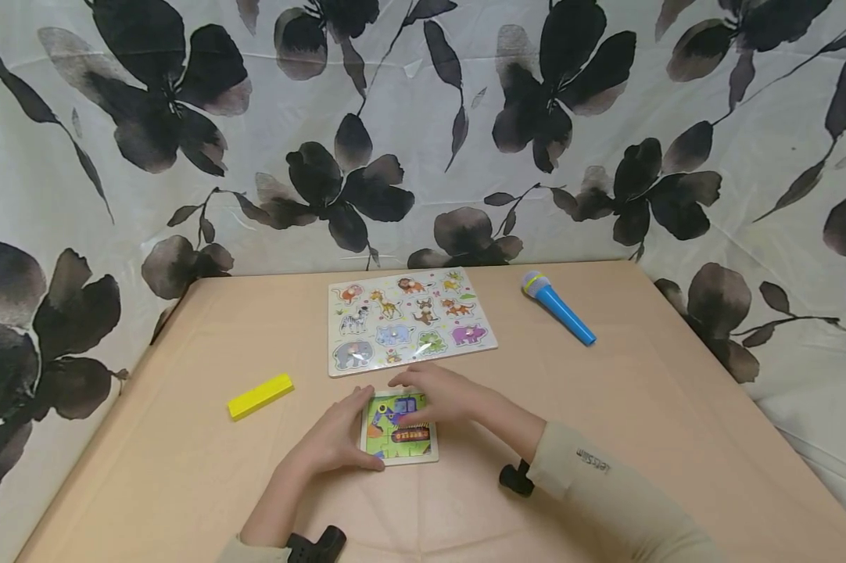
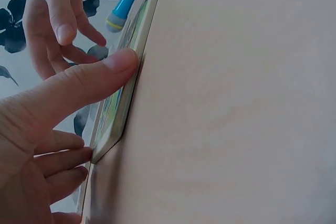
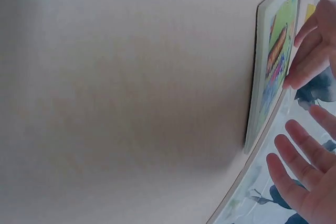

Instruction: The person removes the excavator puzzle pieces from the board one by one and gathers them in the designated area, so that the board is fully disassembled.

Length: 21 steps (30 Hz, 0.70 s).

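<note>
A small jigsaw puzzle (image 1: 400,446) in a pale tray frame lies flat on the table, its picture an orange and blue digger on green. My left hand (image 1: 335,434) holds it by the edges, thumb at the near edge and fingers along the left side. In the left wrist view that thumb (image 2: 123,60) presses on the rim of the puzzle (image 2: 126,90). Over the puzzle's upper right part hovers my right hand (image 1: 440,395), with nothing visible in it. The right wrist view shows the spread fingers (image 3: 294,148) of my right hand apart from the puzzle (image 3: 257,98).
Behind the puzzle lies a larger animal puzzle board (image 1: 412,320). A blue toy microphone (image 1: 560,307) is at the back right, a yellow bar-shaped block (image 1: 260,396) at the left. Flowered cloth (image 1: 423,117) hangs behind the tan table (image 1: 184,438).
</note>
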Each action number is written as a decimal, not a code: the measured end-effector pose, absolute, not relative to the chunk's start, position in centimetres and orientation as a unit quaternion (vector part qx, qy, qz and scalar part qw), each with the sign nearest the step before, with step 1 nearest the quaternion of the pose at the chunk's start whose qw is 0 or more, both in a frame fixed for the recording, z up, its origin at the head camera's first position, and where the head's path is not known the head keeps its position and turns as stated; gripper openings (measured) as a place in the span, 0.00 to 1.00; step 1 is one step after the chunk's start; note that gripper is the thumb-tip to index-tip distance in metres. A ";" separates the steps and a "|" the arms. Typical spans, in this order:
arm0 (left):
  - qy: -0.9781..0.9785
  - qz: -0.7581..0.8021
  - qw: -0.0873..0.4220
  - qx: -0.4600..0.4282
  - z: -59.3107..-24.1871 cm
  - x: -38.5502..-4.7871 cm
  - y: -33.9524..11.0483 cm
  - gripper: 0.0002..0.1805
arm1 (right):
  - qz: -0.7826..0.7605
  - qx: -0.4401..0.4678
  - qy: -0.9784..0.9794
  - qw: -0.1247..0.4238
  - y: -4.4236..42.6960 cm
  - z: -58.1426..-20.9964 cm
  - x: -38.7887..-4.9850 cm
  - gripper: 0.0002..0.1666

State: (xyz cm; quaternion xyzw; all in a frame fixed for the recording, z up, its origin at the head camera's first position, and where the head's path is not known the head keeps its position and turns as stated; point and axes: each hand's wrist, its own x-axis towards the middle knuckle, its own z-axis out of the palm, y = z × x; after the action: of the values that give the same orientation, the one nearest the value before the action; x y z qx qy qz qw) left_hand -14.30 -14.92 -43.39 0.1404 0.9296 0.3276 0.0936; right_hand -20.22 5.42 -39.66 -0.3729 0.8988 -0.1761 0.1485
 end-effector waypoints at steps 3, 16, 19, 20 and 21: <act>0.936 0.310 0.088 0.145 -43.2 -14.4 -14.8 0.60 | -0.176 -0.374 0.898 0.152 5.0 -39.8 -20.4 0.33; 0.924 0.332 0.077 0.172 -43.5 -15.2 -14.0 0.61 | -0.169 -0.358 0.901 0.177 3.4 -40.6 -21.3 0.31; 0.924 0.336 0.076 0.168 -43.6 -15.3 -13.9 0.63 | -0.168 -0.354 0.901 0.185 3.2 -40.8 -21.7 0.30; 0.924 0.335 0.075 0.167 -43.6 -15.4 -13.8 0.63 | -0.168 -0.352 0.901 0.188 3.1 -40.8 -21.9 0.30; 0.925 0.334 0.072 0.167 -43.7 -15.4 -13.8 0.64 | -0.166 -0.351 0.902 0.191 3.0 -40.9 -22.0 0.30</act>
State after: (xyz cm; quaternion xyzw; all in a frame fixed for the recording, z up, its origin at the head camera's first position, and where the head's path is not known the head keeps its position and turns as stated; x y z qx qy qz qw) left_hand -15.38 -13.83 -43.69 0.1674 0.9247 0.3340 0.0724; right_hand -21.99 3.00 -40.91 -0.3508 0.9016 -0.1664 0.1906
